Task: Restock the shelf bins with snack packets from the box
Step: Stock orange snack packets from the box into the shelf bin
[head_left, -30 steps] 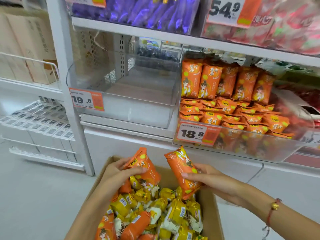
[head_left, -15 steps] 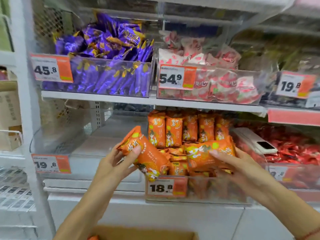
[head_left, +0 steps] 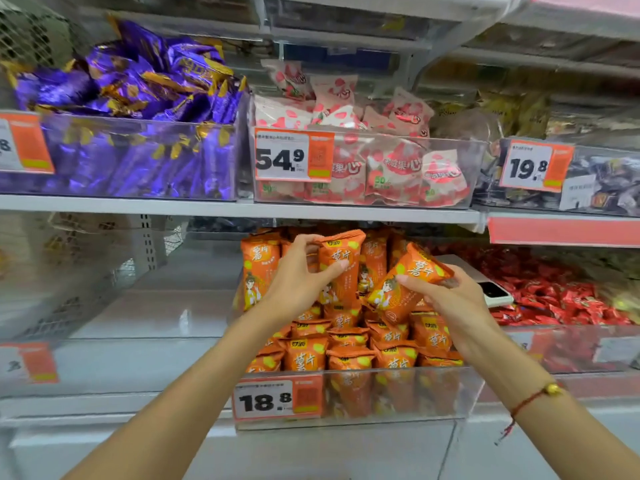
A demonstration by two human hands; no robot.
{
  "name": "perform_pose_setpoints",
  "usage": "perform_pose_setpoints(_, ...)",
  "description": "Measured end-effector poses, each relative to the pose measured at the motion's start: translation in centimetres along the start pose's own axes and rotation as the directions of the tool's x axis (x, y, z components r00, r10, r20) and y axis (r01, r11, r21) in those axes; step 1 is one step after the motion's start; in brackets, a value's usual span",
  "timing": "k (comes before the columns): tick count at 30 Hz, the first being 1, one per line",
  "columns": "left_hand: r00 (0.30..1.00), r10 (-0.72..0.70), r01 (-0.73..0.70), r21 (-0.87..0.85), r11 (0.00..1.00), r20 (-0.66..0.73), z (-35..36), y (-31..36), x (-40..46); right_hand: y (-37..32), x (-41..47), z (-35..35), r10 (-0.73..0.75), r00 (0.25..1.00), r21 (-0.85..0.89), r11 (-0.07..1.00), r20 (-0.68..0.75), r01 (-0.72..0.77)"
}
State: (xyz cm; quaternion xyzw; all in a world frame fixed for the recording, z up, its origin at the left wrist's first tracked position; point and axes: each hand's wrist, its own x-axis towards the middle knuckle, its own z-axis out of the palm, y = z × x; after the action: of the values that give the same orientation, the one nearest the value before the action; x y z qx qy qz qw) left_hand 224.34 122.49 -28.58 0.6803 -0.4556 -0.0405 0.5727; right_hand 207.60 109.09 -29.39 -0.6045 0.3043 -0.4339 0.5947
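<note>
Here, white shop shelving (head_left: 242, 211) of clear bins (head_left: 398, 396), hands (head_left: 298, 285) (head_left: 450, 299) each clamped on an orange packet (head_left: 341, 261) (head_left: 405, 282), a perhaps-empty bin (head_left: 121, 362) leftward.

The single head-worn camera looks forward and slightly down from close in front of the shelf (head_left: 242, 207), facing its clear bins (head_left: 398, 396) squarely, with both forearms reaching in from the bottom edge at wide-angle distortion.
</note>
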Motion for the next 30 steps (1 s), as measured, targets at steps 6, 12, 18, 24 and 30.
perform_pose_setpoints(6,0.982,0.169,-0.090,0.592,0.801,-0.080,2.0,-1.1,0.8,0.7,0.4,0.8,-0.038,0.999,0.008,0.999,0.037,0.037)
perform_pose_setpoints(12,0.942,0.330,-0.170,0.765,0.621,-0.059,2.1,-2.3,1.1,1.3,0.5,1.8,-0.074,0.995,-0.078,0.994,0.062,0.079)
perform_pose_setpoints(18,0.907,0.418,-0.271,0.836,0.477,0.056,1.4,-2.2,1.3,1.5,1.5,1.8,-0.027,0.999,-0.118,0.992,0.037,0.031)
perform_pose_setpoints(24,0.837,0.437,-0.452,0.867,0.210,0.330,1.2,-1.9,2.0,1.8,1.1,2.1,-0.018,0.996,-0.147,0.989,0.086,0.031)
perform_pose_setpoints(30,0.924,0.308,-0.330,0.881,0.338,0.228,0.5,-2.9,2.6,1.8,1.2,1.4,0.000,0.999,-0.127,0.992,0.051,0.007)
